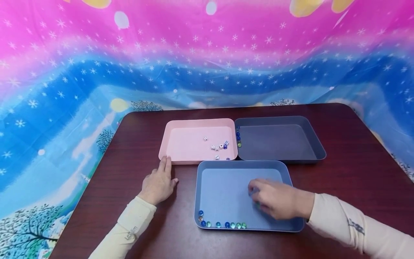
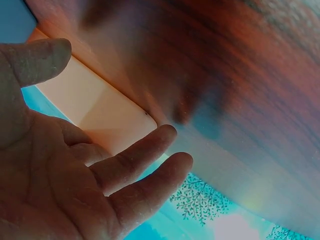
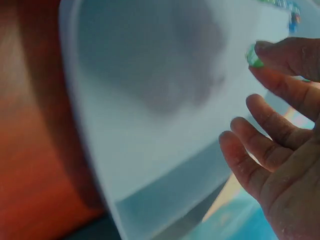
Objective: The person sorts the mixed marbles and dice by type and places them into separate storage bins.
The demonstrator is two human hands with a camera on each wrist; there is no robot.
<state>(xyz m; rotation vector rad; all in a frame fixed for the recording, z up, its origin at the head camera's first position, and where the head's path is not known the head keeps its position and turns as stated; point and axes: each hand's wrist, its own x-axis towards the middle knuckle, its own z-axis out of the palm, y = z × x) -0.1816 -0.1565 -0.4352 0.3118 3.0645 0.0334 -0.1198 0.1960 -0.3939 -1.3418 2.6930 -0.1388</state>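
Note:
My right hand (image 1: 275, 199) is over the right part of the blue tray (image 1: 223, 190). Between its thumb and index fingertip it pinches a green marble (image 3: 253, 56), seen best in the right wrist view; the other fingers are spread loosely. Several marbles (image 1: 238, 225) lie along that tray's near edge and in its near left corner. My left hand (image 1: 158, 184) reaches with straight fingers to the near left corner of the pink tray (image 1: 184, 142), fingertips right at its rim. Its palm and extended fingers show in the left wrist view.
Several dice (image 1: 217, 148), white and blue, lie in the right part of the pink tray. A dark grey tray (image 1: 275, 142) stands beside it, with several marbles (image 1: 238, 138) lined along its left wall. All stand on a dark red-brown table (image 1: 129, 144) before a patterned cloth.

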